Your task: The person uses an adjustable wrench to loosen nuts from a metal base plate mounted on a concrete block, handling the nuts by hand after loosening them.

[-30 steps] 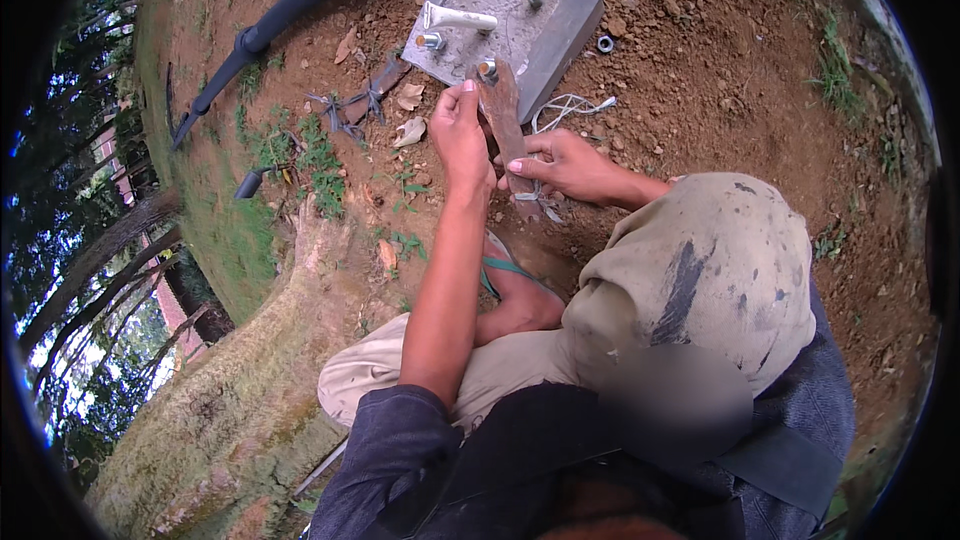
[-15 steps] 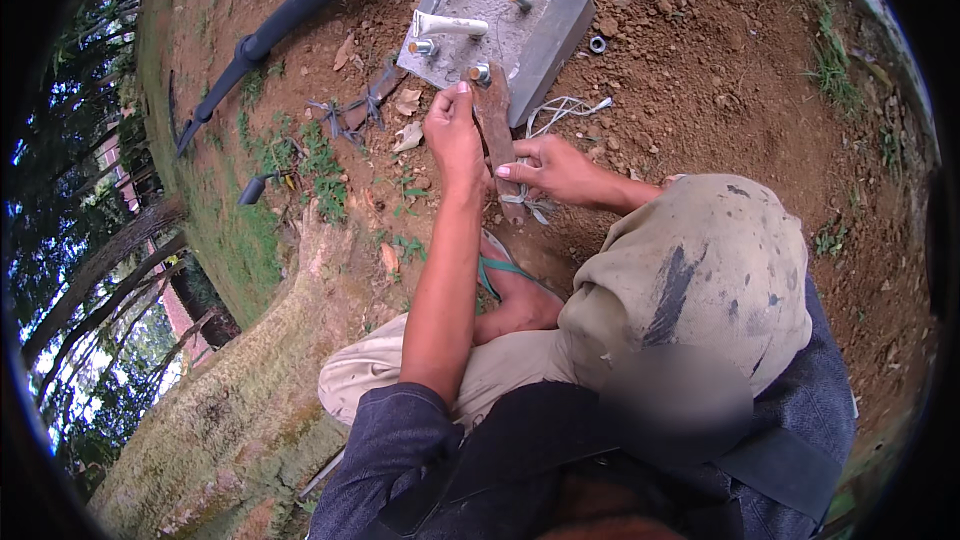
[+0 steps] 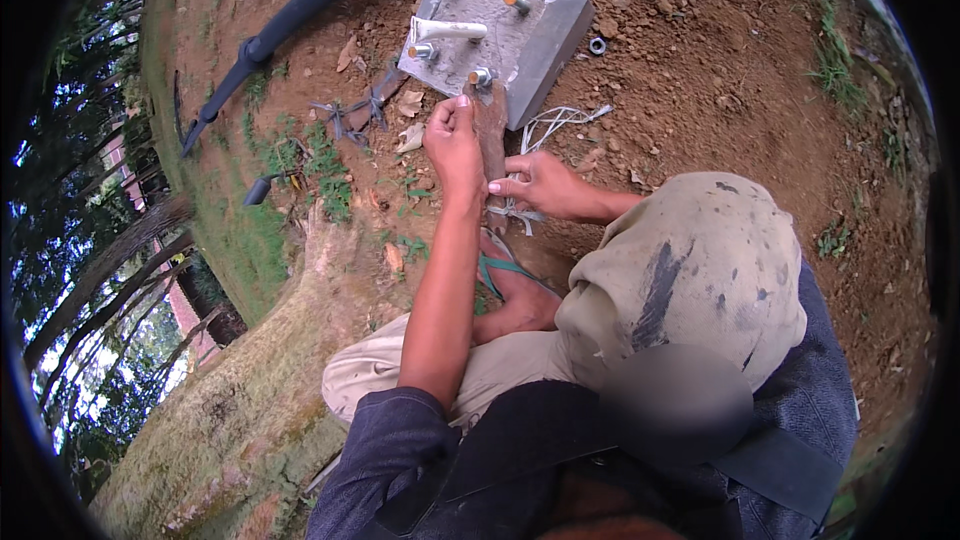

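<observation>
A flat, rusty wrench point(image 3: 489, 135) points toward me, its far end at the nearest bolt point(image 3: 480, 77) on a grey concrete block point(image 3: 560, 40). My right hand point(image 3: 545, 185) is closed on the wrench's near part, thumb across it. Pale string point(image 3: 517, 214) is tied round the handle there. My left hand point(image 3: 455, 145) is closed against the wrench's left edge, close to the block, fingertips pinched; what they hold, if anything, is hidden. More bolts point(image 3: 516, 2) stand up from the block, and a white tube point(image 3: 450, 30) lies among them.
A loose nut point(image 3: 597, 46) lies on the soil right of the block. White cord point(image 3: 560, 120) trails beside it. A thick black pipe point(image 3: 300, 2) crosses at upper left. My sandalled foot point(image 3: 510, 295) is just below my hands, with a tree root point(image 3: 240, 380) at lower left.
The wrench's near end has swung a little to the left, and my right hand has moved left and slightly toward me with it. My left hand has shifted slightly toward me.
</observation>
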The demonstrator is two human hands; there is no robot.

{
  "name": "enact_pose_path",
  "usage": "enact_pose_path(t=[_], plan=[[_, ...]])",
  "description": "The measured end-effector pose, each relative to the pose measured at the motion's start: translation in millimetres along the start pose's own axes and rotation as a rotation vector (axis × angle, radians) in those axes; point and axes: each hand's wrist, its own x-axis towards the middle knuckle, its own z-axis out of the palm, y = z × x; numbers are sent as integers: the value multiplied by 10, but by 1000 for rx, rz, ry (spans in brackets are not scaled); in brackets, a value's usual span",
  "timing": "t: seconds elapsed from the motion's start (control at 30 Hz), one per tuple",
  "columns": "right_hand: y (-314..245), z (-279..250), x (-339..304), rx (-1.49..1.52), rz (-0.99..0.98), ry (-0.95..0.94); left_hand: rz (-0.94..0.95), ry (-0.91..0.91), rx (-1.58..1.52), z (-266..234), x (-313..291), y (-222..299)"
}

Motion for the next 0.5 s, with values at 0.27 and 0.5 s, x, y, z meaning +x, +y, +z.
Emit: enact_pose_path(t=[0.27, 0.5], plan=[[49, -48, 113, -79, -33, 4, -43, -51, 0, 44, 98, 94], [29, -295, -45, -62, -127, 97, -135, -114, -88, 50, -23, 121]])
